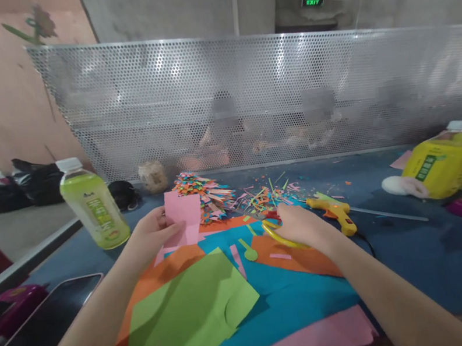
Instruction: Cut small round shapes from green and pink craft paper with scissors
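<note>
My left hand (155,233) pinches a piece of pink paper (185,213) and holds it upright above the sheets. In my right hand (299,223) is a pair of scissors with yellow and red handles (280,236); the blades point left toward the pink paper, apart from it. Beneath both hands lie overlapping sheets: a green one (184,316) with a curved cut, a blue one (288,305), an orange one (312,263) and a pink one (304,344). A small round green paper piece (250,253) with a strip lies between the hands.
Behind the sheets stand a fringed multicoloured paper mound (208,194) and loose paper snippets (268,197). A yellow glue gun (335,211) and glue stick (391,214) lie right. A green drink bottle (93,205) stands left; a large yellow-labelled bottle (437,165) lies right. A perforated metal screen (148,104) closes the back.
</note>
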Motion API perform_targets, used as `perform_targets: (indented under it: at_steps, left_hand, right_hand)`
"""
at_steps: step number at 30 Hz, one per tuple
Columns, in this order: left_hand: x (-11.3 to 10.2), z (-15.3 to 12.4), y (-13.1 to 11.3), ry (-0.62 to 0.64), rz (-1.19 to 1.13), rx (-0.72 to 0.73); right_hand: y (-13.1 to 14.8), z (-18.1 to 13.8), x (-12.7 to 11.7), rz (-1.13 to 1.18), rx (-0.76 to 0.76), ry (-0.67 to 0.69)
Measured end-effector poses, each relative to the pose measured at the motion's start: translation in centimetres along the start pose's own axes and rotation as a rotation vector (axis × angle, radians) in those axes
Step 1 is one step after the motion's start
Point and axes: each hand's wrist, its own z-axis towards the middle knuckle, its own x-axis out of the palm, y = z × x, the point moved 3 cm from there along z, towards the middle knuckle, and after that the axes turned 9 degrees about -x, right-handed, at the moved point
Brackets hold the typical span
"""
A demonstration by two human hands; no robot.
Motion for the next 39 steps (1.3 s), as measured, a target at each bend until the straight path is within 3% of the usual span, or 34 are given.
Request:
perform_targets:
  at_steps: [4, 7, 14, 20, 30, 39]
  left_hand:
    - [0.0, 0.4, 0.3, -0.010, -0.091, -0.043]
    - [0.2, 0.4, 0.5, 0.018, -0.184, -0.061]
    - [0.3, -0.1, 0.0, -0.055, -0.221, -0.052]
    - [0.7, -0.3, -0.1, 0.066, -0.171, 0.033]
    - [1.2, -0.4, 0.3, 0.167, -0.070, 0.110]
    - [1.2, -0.7, 0.2, 0.146, -0.097, 0.101]
  right_hand:
    - [0.1, 0.4, -0.8, 0.096, -0.039, -0.166]
    - [0.3, 0.6, -0.8, 0.201, -0.135, -0.202]
    - [1.2, -0.3, -0.1, 0.390, -0.285, -0.078]
    - [2.2, -1.1, 0.2, 0.515, -0.342, -0.022]
    - [3.3, -1.8, -0.2, 0.541, -0.348, 0.018]
    - [3.8, -2.3, -0.9, 0.530, -0.312, 0.057]
